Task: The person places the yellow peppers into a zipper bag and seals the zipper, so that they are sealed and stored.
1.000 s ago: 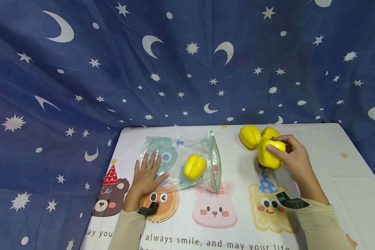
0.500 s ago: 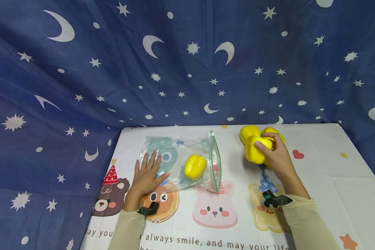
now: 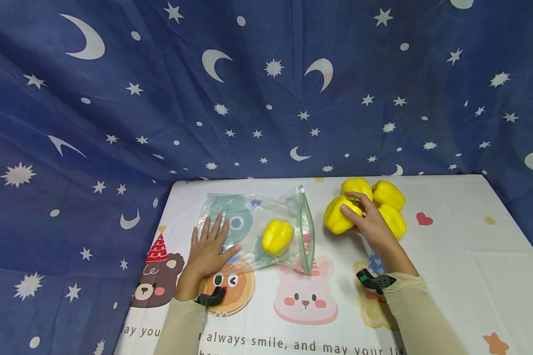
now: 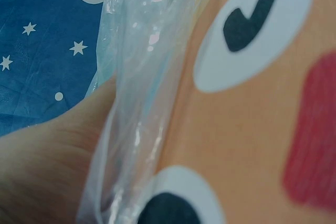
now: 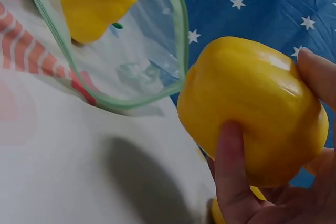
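Note:
A yellow bell pepper [image 3: 339, 216] is gripped by my right hand [image 3: 373, 227], thumb on one side and fingers on the other. The right wrist view shows that same pepper [image 5: 252, 108] raised over the cloth, its shadow below. My left hand [image 3: 209, 251] lies flat with spread fingers on the closed end of a clear zip bag [image 3: 248, 207]. Inside the bag, close to its mouth, lies another yellow bell pepper [image 3: 277, 237]. The bag's green zip rim [image 5: 126, 103] gapes open toward the right hand. In the left wrist view, plastic film [image 4: 142, 87] partly covers the left hand.
Several more yellow bell peppers [image 3: 388, 195] cluster at the back right, just behind and beside the right hand. A white cloth [image 3: 462, 246] printed with cartoon animals covers the table. Behind it hangs a blue curtain [image 3: 266, 98] with moons and stars.
My right hand has carried its pepper leftward, from in front of the cluster toward the bag's mouth, uncovering the peppers behind. My left hand and the bag have stayed in place.

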A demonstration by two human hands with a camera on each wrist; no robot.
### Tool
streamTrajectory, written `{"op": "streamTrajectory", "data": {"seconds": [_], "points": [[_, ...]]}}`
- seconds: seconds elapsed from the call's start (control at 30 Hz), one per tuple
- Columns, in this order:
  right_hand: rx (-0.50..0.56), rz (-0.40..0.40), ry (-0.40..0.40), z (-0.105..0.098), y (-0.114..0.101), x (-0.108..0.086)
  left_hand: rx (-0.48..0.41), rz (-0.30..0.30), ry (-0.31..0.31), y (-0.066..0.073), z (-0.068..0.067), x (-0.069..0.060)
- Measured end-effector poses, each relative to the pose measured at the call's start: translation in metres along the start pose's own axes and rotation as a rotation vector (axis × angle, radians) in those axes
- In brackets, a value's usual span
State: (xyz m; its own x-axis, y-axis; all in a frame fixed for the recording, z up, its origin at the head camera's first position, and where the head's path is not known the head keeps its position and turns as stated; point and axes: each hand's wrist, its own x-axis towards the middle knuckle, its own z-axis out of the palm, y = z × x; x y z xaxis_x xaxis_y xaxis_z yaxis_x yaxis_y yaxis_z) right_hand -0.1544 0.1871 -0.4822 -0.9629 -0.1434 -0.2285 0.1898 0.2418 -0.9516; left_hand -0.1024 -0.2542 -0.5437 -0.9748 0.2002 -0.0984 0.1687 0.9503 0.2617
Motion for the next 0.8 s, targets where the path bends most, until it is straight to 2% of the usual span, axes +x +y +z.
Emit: {"op": "streamTrajectory", "data": {"seconds": [0.27, 0.43, 0.8], "points": [[0.127, 0.031, -0.047, 0.021, 0.009, 0.009, 0.004, 0.005, 0.011, -0.001, -0.002, 0.000], [0.127, 0.077, -0.006, 0.032, 0.017, 0.016, -0.001, 0.005, 0.006, 0.000, -0.001, 0.000], [0.119, 0.075, 0.072, 0.051, 0.027, 0.026, -0.006, 0.008, 0.012, -0.001, 0.001, 0.000]]}}
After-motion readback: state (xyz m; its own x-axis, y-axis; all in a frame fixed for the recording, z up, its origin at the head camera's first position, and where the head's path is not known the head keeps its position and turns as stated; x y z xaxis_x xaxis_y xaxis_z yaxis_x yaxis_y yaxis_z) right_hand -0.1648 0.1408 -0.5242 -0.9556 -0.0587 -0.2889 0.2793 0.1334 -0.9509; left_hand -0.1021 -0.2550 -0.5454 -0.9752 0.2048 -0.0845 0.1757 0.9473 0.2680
